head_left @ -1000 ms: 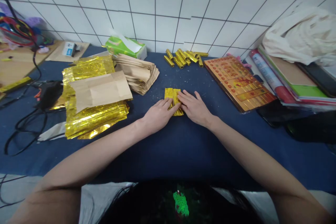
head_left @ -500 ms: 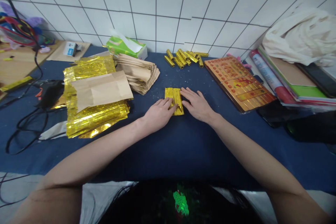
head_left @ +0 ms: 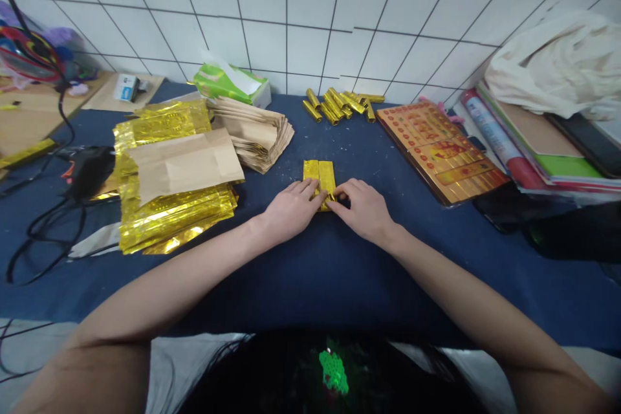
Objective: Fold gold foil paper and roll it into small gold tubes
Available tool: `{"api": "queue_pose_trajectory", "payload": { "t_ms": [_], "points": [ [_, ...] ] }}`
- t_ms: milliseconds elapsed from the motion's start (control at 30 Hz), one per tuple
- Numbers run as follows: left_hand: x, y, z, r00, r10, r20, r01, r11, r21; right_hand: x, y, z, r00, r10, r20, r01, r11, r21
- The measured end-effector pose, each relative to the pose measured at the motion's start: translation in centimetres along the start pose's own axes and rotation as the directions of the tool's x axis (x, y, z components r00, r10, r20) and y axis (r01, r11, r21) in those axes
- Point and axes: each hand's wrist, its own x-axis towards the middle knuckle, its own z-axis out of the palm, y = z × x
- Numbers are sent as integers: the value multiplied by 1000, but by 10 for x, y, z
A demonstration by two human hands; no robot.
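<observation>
A small folded gold foil sheet (head_left: 320,174) lies on the dark blue table cover (head_left: 339,272) in the middle. My left hand (head_left: 290,210) presses on its near left corner with fingers bent together. My right hand (head_left: 363,207) pinches its near right corner, fingers curled. Behind it, by the wall, lie several rolled gold foil pieces (head_left: 339,105). To the left sits a stack of gold foil sheets (head_left: 169,213) with a brown paper sheet (head_left: 184,165) on top.
A fanned pile of brown paper (head_left: 255,132) and a green tissue pack (head_left: 228,84) stand at the back left. A red and gold printed board (head_left: 439,152), books (head_left: 548,155) and a cloth bag (head_left: 557,65) fill the right. A black tool with cables (head_left: 90,171) lies far left.
My right hand has slid back along the foil from its right side to its near corner and curled into a pinch. My left hand stayed at the near left corner.
</observation>
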Motion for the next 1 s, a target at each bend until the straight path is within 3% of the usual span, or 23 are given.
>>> {"api": "queue_pose_trajectory", "payload": {
  "t_ms": [233, 400, 633, 1000],
  "points": [
    [0, -1, 0, 1000, 8, -6, -8, 1000, 18, 6, -8, 3, 979, 171, 108, -171, 985, -9],
    [-1, -1, 0, 1000, 5, -9, -5, 1000, 13, 3, -16, 3, 959, 250, 134, -231, 962, -147],
    [-1, -1, 2, 1000, 5, -8, -5, 1000, 9, 6, -20, 0, 953, 243, 183, -198, 952, -234],
    [-4, -1, 4, 1000, 3, 16, -3, 1000, -7, 11, -12, -4, 939, 265, 217, -230, 958, -172]
  ]
}}
